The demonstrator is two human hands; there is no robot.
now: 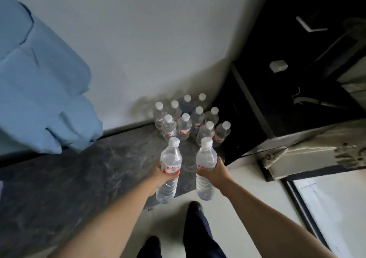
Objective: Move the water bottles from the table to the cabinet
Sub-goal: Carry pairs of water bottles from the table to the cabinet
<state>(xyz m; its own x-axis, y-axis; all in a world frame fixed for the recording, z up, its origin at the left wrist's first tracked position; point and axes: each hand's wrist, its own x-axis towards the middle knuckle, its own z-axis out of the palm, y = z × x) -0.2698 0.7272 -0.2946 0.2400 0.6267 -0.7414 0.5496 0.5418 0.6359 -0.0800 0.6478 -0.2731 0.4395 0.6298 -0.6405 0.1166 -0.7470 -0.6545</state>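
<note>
- I am holding one water bottle [170, 165] in my left hand [158, 178], fingers wrapped around its labelled middle, the bottle upright and lifted.
- My right hand [214, 171] is clamping a second bottle [206, 165] the same way, just beside the first.
- Both bottles are hanging over the near edge of the dark marbled surface [79, 178], partly above the pale floor [247, 194].
- A cluster of about ten more bottles [190, 119] is standing at the far right corner of that surface, against the wall [138, 40].
- I am judging the task as well underway but unfinished. I cannot tell whether this surface is the table or the cabinet top, so the cluster may be either delivered or waiting.
- A dark open unit [297, 60] is sitting to the right of the cluster.
</note>
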